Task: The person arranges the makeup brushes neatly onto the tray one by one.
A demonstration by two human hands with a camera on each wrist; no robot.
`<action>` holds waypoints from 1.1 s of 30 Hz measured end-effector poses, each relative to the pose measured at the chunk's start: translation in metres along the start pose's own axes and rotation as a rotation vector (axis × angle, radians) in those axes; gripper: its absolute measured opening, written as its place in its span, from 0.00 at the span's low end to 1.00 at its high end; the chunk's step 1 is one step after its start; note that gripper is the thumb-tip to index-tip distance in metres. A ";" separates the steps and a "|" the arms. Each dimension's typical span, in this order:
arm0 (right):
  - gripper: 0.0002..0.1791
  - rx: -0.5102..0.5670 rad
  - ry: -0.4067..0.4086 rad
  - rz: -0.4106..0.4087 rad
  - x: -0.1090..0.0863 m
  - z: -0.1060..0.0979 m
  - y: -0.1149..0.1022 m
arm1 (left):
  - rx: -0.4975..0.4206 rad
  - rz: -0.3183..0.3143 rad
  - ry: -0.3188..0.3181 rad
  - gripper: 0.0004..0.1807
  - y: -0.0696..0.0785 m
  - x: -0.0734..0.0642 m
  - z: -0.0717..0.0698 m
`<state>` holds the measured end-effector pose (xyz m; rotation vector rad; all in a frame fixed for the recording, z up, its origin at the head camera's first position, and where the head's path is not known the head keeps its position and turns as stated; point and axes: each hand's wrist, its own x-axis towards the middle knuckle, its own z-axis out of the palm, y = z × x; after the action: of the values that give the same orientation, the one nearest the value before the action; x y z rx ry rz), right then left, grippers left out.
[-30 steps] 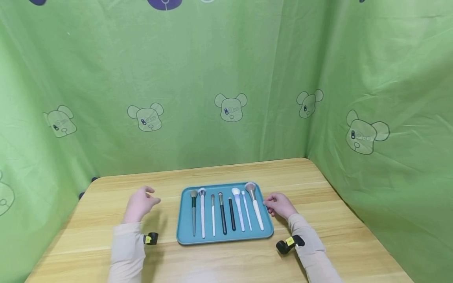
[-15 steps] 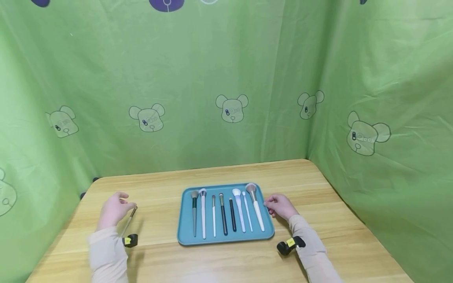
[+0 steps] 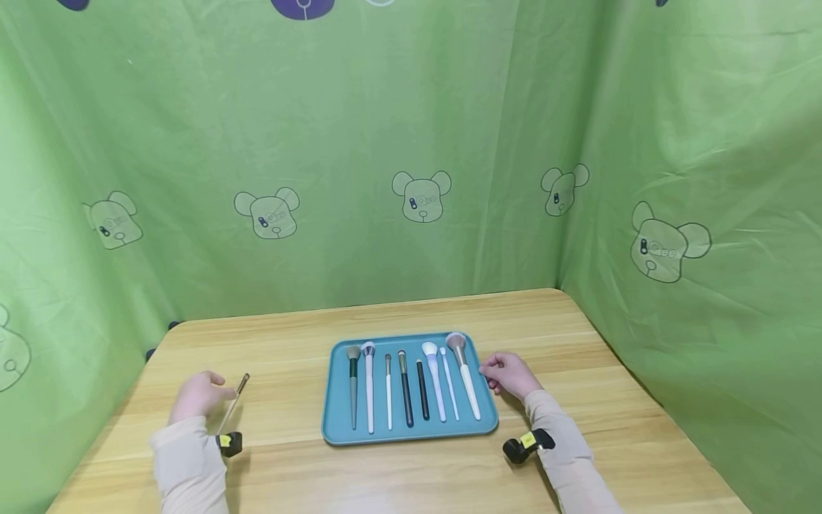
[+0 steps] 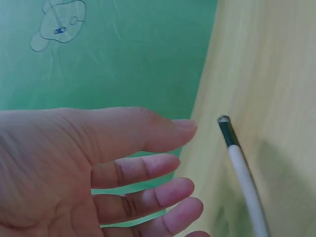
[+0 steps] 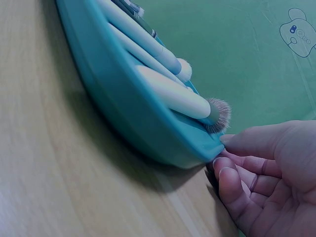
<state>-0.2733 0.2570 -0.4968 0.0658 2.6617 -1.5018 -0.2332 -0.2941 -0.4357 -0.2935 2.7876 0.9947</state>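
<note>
A slim makeup brush (image 3: 243, 383) with a pale handle and brown ferrule lies by itself at the left of the table. My left hand (image 3: 198, 397) hovers beside it, fingers loosely extended and holding nothing. In the left wrist view the brush (image 4: 244, 177) lies beyond the fingertips, apart from them. On the right, a blue-green tray (image 3: 336, 407) carries several makeup brushes in a row, heads toward the far side. My right hand (image 3: 509, 373) pinches the tray's right rim between thumb and fingers, close to the large fluffy brush (image 3: 467, 385).
The wooden table (image 3: 289, 471) extends on all sides of the tray. Green curtains (image 3: 347, 250) with bear prints hang behind it and along both sides. A small black camera (image 3: 230, 444) is strapped at the left wrist, another camera (image 3: 520, 448) at the right.
My left hand has moved left, then slightly nearer the body, uncovering the lone brush on the table. The right hand and the tray have stayed in place.
</note>
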 end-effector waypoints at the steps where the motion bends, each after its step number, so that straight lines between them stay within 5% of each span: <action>1: 0.09 0.000 0.000 -0.003 0.000 0.000 0.000 | -0.005 -0.005 -0.010 0.28 -0.001 -0.001 0.001; 9: 0.09 -0.002 -0.003 0.001 0.000 0.000 -0.001 | -0.007 -0.049 -0.048 0.13 -0.008 0.002 0.008; 22: 0.09 0.003 -0.002 0.001 0.000 0.001 -0.002 | -0.051 -0.100 -0.066 0.02 -0.014 0.011 0.017; 33: 0.09 0.009 0.002 0.012 0.000 0.000 0.000 | 0.069 -0.063 -0.048 0.14 -0.006 0.012 0.023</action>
<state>-0.2733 0.2567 -0.4967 0.0838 2.6515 -1.5110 -0.2415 -0.2855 -0.4598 -0.3410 2.7448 0.8779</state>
